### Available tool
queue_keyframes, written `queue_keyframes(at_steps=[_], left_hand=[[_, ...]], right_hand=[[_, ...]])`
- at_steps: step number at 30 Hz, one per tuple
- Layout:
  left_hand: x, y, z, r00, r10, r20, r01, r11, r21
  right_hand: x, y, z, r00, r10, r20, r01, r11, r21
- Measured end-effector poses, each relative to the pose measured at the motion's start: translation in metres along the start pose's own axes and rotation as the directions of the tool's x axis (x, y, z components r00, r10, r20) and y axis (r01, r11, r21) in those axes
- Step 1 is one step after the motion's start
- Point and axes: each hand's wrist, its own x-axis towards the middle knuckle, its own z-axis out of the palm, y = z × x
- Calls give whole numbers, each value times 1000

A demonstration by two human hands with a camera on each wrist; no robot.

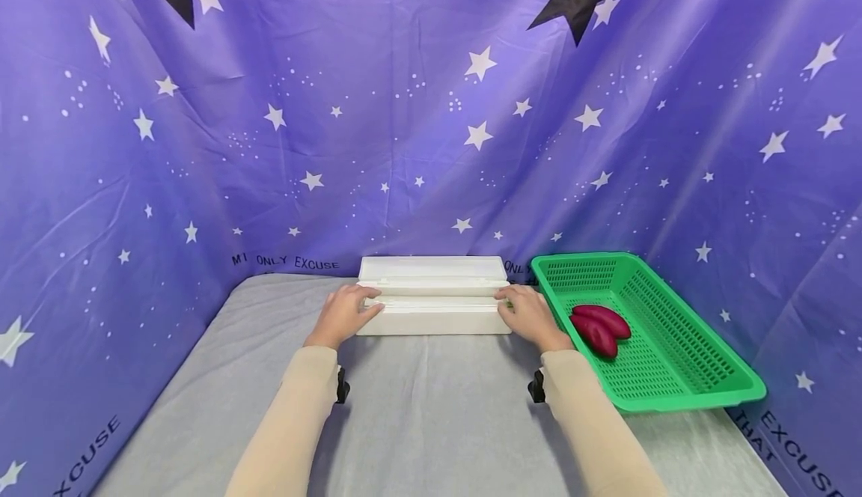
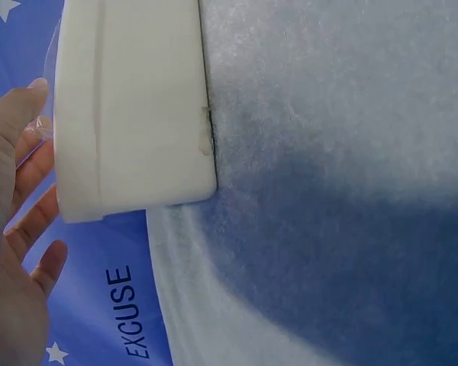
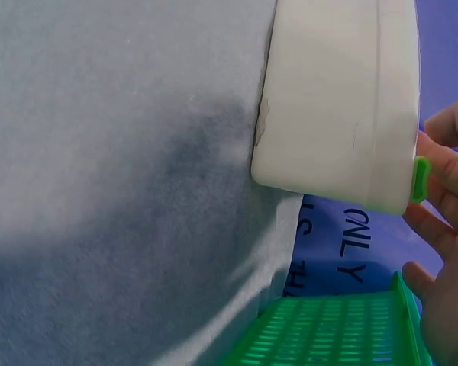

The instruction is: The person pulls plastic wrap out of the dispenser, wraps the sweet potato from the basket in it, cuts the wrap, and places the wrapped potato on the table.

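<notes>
A long white cling film dispenser (image 1: 434,323) sits at the back middle of the grey-covered table, its lid (image 1: 432,267) standing up behind. My left hand (image 1: 340,317) is at the dispenser's left end. In the left wrist view, clear cling film (image 2: 49,107) shows between thumb and forefinger, which pinch its edge; the other fingers spread behind the box. At the right end, my right hand (image 1: 535,319) has thumb and forefinger drawn together at the film's other corner. A small green tab (image 3: 420,180) juts from the box beside those fingers.
To the right stands a green slotted basket (image 1: 694,332), close to my right forearm, with two dark red oblong sweet potatoes (image 1: 599,325) inside. A purple star-printed cloth (image 1: 417,108) hangs behind the table and along both sides.
</notes>
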Motion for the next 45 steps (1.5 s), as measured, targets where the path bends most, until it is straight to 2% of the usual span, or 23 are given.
queue_keyframes(at_steps=[5,8,18,25,32,40,45], left_hand=[[0,-1,6,999,15,-52,-17,999,-30],[-1,2,7,997,-3,-72,-1,998,-61],[0,4,11,993,-25,-119,16,997,-76],[1,5,11,987,-44,-154,31,996,-85],[2,5,10,986,-60,-157,45,995,-94],[1,2,8,988,-60,-139,42,991,-126],[3,2,6,987,-76,-145,50,984,-170]], right_hand=[[0,3,1,1000,-16,13,15,999,29],[0,4,2,1000,-15,12,14,999,46],[1,8,10,996,-10,-85,21,991,130],[3,7,11,996,1,-85,6,996,84],[2,4,10,998,23,-52,-23,1000,15],[1,2,6,999,20,-36,-19,999,26],[3,-1,4,999,21,-50,-17,997,75]])
